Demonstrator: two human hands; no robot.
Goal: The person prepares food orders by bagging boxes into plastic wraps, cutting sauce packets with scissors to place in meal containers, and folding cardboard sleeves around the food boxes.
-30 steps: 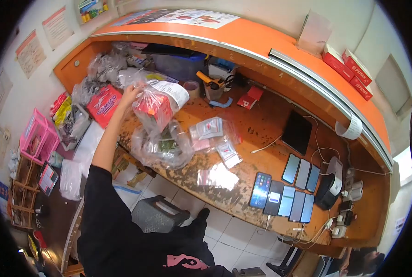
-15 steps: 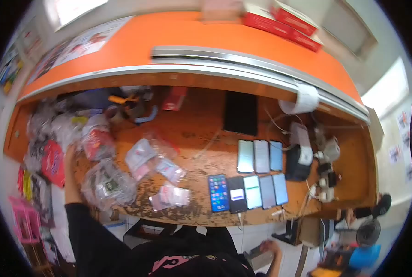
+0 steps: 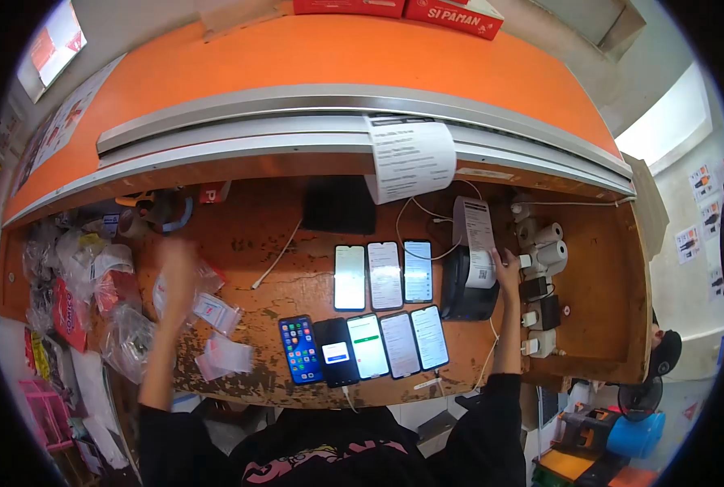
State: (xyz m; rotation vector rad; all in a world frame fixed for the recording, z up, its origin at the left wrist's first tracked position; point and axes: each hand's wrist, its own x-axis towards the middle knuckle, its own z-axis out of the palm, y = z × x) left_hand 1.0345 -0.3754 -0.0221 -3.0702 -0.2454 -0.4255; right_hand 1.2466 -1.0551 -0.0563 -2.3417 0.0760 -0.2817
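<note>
My left hand [image 3: 178, 264], smeared by motion, is above the left part of the worn wooden desk; its fingers cannot be made out. Small clear packets [image 3: 216, 312] lie beside and below it. Farther left sit a clear plastic bag [image 3: 129, 342] and a bagged red item [image 3: 117, 290]. My right hand [image 3: 507, 270] touches the printed paper strip [image 3: 479, 243] at the black printer [image 3: 469, 296], its fingers closed at the strip's right edge. Left of the printer lie several phones [image 3: 384, 274] in two rows, most with lit screens.
A dark tablet [image 3: 339, 204] lies behind the phones. Another printed strip [image 3: 414, 158] hangs from the shelf rail. White chargers and cables [image 3: 543, 343] are at the right, near paper rolls [image 3: 550, 247]. Another person [image 3: 663, 349] is at the far right.
The view has swung right. My left hand has left the bagged red item and moved right. My right hand has come up from below the desk edge to the printer's paper.
</note>
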